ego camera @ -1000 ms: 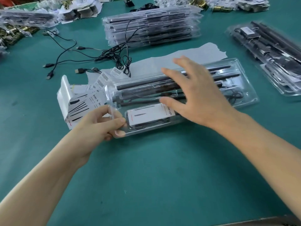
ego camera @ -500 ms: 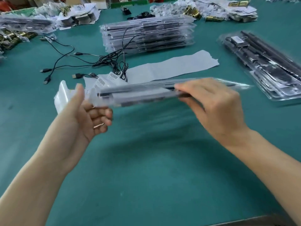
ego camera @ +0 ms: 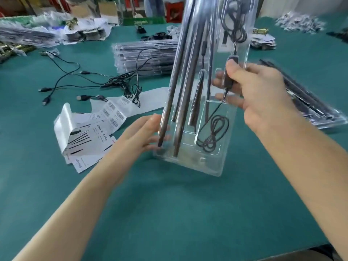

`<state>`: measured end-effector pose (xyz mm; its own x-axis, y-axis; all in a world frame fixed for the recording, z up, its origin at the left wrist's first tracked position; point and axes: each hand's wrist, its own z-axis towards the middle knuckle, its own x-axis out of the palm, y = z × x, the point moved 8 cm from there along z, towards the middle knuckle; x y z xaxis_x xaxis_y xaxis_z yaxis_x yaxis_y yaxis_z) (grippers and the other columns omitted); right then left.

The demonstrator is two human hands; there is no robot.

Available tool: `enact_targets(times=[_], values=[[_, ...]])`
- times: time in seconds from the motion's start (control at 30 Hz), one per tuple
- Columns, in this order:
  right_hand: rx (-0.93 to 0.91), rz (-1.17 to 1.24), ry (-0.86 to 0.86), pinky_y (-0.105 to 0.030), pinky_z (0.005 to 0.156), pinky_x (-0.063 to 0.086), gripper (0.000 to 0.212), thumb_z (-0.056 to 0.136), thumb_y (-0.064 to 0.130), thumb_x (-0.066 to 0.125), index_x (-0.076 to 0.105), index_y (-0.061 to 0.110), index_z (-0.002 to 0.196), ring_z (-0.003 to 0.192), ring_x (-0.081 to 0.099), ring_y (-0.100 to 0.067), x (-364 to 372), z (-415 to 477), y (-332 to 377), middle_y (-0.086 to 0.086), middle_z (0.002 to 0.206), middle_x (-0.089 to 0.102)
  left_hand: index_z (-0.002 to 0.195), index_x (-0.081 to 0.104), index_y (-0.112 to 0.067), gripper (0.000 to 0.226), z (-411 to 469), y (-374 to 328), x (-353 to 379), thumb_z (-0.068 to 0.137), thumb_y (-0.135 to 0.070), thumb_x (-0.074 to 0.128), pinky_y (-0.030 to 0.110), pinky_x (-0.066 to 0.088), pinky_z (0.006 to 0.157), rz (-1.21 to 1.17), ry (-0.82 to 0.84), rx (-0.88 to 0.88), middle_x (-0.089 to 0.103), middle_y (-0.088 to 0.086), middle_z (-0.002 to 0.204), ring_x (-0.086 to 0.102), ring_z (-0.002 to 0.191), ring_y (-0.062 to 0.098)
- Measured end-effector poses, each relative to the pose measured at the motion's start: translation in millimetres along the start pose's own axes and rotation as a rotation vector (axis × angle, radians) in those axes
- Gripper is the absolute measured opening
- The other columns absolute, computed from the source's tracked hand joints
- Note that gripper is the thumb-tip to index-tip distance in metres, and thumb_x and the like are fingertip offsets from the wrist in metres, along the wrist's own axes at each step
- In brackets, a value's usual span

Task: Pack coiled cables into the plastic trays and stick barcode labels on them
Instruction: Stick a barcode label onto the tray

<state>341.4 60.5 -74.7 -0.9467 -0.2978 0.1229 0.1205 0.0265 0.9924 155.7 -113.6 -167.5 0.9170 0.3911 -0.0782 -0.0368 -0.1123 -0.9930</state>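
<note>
Above the green table (ego camera: pixel 169 213), in the head view, the clear plastic tray (ego camera: pixel 207 166) stands nearly on end. Its lower edge hangs just over the cloth and its top runs out of frame. A coiled cable (ego camera: pixel 213 134) sits in the lower pocket, a second coil (ego camera: pixel 233 25) is higher up, and long dark rods (ego camera: pixel 169 102) lie in the channels beside them.

The right hand (ego camera: pixel 263 97) grasps the tray's right edge about halfway up, with the thumb on the near face and the fingers showing through the plastic behind. The left hand (ego camera: pixel 139 136) rests against the lower left edge with its fingers fairly straight. It steadies more than it clamps, and I cannot make out a firm pinch.

The barcode label sheet (ego camera: pixel 114 112) lies on the table to the left, among printed leaflets (ego camera: pixel 84 140). Loose cables (ego camera: pixel 120 85) trail just beyond it, with a stack of trays (ego camera: pixel 145 55) further back and more trays (ego camera: pixel 310 104) on the right.

Packing of this tray looks done, since the cable is seated, and I judge the step in hand to be turning or checking the tray before labelling. I see no label on the face that shows. The next move calls for laying the tray flat with the chosen face up. That frees the left hand, which is nearest the sheet, to peel one label and press it down smoothly while the right hand keeps the light plastic from sliding
</note>
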Motion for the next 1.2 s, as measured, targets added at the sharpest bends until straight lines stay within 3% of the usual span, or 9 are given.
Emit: enact_targets(times=[0.17, 0.3, 0.47, 0.6, 0.7, 0.8, 0.97, 1.07, 1.2], values=[[0.375, 0.250, -0.158, -0.024, 0.055, 0.058, 0.013, 0.097, 0.012, 0.069, 0.067, 0.004, 0.107, 0.065, 0.074, -0.010, -12.5, -26.8, -89.1, -0.008, 0.091, 0.077, 0.115, 0.070, -0.037, 0.058, 15.6, -0.1, -10.9, 0.067, -0.065, 0.086, 0.024, 0.059, 0.078, 0.248, -0.059, 0.001, 0.079, -0.012, 0.101, 0.076, 0.091, 0.010], [0.504, 0.335, -0.132, -0.025, 0.068, 0.062, 0.020, 0.101, 0.009, 0.062, 0.063, -0.004, 0.116, 0.086, 0.076, -0.017, -12.0, -59.5, -129.7, -0.018, 0.108, 0.076, 0.123, 0.071, -0.029, 0.044, 24.3, -3.3, -28.2, 0.084, -0.047, 0.079, 0.025, 0.047, 0.095, 0.690, -0.168, 0.062, 0.071, -0.012, 0.116, 0.065, 0.106, 0.007], [0.508, 0.410, -0.225, -0.036, 0.090, 0.060, 0.025, 0.100, 0.008, 0.064, 0.061, -0.009, 0.116, 0.107, 0.072, -0.029, -6.6, -78.5, -138.6, -0.023, 0.112, 0.072, 0.141, 0.060, -0.028, 0.052, 8.4, -16.3, 15.1, 0.100, -0.056, 0.046, 0.043, 0.031, 0.121, 0.959, -0.104, 0.260, 0.052, -0.004, 0.151, 0.043, 0.142, 0.019], [0.533, 0.353, -0.187, -0.037, 0.090, 0.061, 0.013, 0.101, 0.011, 0.063, 0.065, -0.002, 0.101, 0.094, 0.070, -0.023, -3.1, -86.4, -134.0, -0.018, 0.102, 0.071, 0.162, 0.014, -0.044, 0.070, -0.2, 4.6, 60.5, 0.098, -0.071, 0.010, 0.045, 0.000, 0.129, 1.215, 0.122, 0.265, 0.006, -0.012, 0.172, -0.003, 0.158, 0.010], [0.590, 0.230, 0.036, -0.039, 0.077, 0.065, 0.021, 0.100, 0.013, 0.063, 0.064, -0.002, 0.115, 0.099, 0.076, -0.028, -10.7, -97.6, -128.8, -0.018, 0.109, 0.076, 0.162, -0.001, -0.044, 0.068, 8.0, 14.0, 57.2, 0.098, -0.066, 0.008, 0.046, -0.001, 0.129, 1.351, 0.168, 0.263, -0.007, -0.011, 0.172, -0.013, 0.158, 0.011], [0.600, -0.178, 0.284, -0.033, 0.055, 0.060, 0.018, 0.098, 0.029, 0.064, 0.066, 0.018, 0.113, 0.073, 0.077, -0.026, -27.6, -109.6, -119.3, -0.013, 0.092, 0.079, 0.162, 0.000, -0.044, 0.068, 10.6, 17.2, 53.0, 0.099, -0.065, 0.009, 0.048, -0.002, 0.129, 1.354, 0.217, 0.294, -0.009, -0.012, 0.172, -0.015, 0.157, 0.011], [0.200, -0.583, 0.307, -0.023, 0.049, 0.036, 0.019, 0.094, 0.039, 0.066, 0.069, 0.026, 0.082, 0.044, 0.043, -0.008, -27.6, -77.5, -80.7, 0.003, 0.061, 0.063, 0.160, 0.022, -0.044, 0.063, 16.1, 14.2, 47.7, 0.102, -0.066, 0.024, 0.044, 0.004, 0.129, 1.301, 0.277, 0.348, 0.006, -0.012, 0.172, -0.002, 0.159, 0.009], [-0.013, -0.562, 0.351, -0.026, 0.058, 0.041, 0.017, 0.096, 0.039, 0.065, 0.068, 0.030, 0.082, 0.051, 0.054, -0.002, 13.9, -54.6, -63.0, 0.008, 0.064, 0.067, 0.129, 0.069, -0.033, 0.047, 31.8, -18.0, 20.6, 0.098, -0.058, 0.044, 0.037, 0.038, 0.115, 1.010, 0.089, 0.451, 0.060, -0.007, 0.144, 0.050, 0.136, 0.012], [-0.125, -0.621, 0.416, -0.028, 0.066, 0.051, 0.015, 0.097, 0.033, 0.063, 0.071, 0.024, 0.088, 0.072, 0.068, -0.012, 83.1, -22.2, -66.5, 0.007, 0.077, 0.074, 0.123, 0.067, -0.019, 0.032, 64.2, -28.8, -62.9, 0.097, -0.037, 0.064, 0.035, 0.038, 0.099, 1.004, -0.520, 0.291, 0.062, 0.003, 0.126, 0.053, 0.120, 0.025]])
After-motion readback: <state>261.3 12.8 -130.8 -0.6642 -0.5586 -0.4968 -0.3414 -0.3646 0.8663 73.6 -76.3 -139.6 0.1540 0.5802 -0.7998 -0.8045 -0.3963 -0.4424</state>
